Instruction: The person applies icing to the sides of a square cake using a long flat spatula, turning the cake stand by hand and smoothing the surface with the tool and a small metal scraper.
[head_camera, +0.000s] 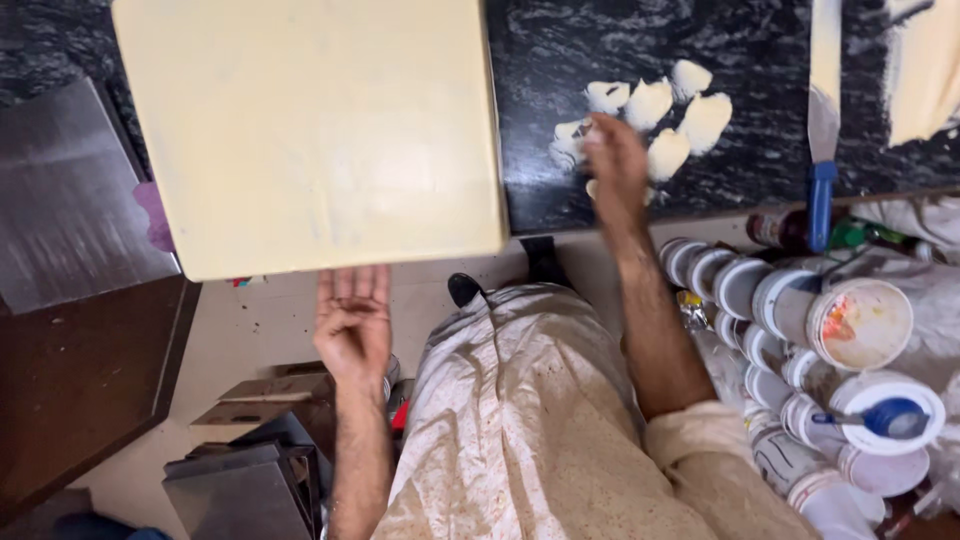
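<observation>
Counter (600, 60): black stone, white-veined, glossy; its far parts run out of view at the top.
Board (310, 130): large cream square panel, smooth and matte, lying on the counter and overhanging its near edge.
Tubs (850, 330): round white plastic paint tubs stacked on their sides at the right, smeared, partly cut off.
Left hand (352, 320): under the board's near edge, palm up, fingers loosely curled, fingertips touching the board.
Right hand (615, 160): blurred, over the counter, fingers together on the dabs; grip hard to tell.
Dabs (665, 110): thick cream paste blobs, soft and lumpy.
Palette knife (822, 130): blue handle, cream-coated blade.
</observation>
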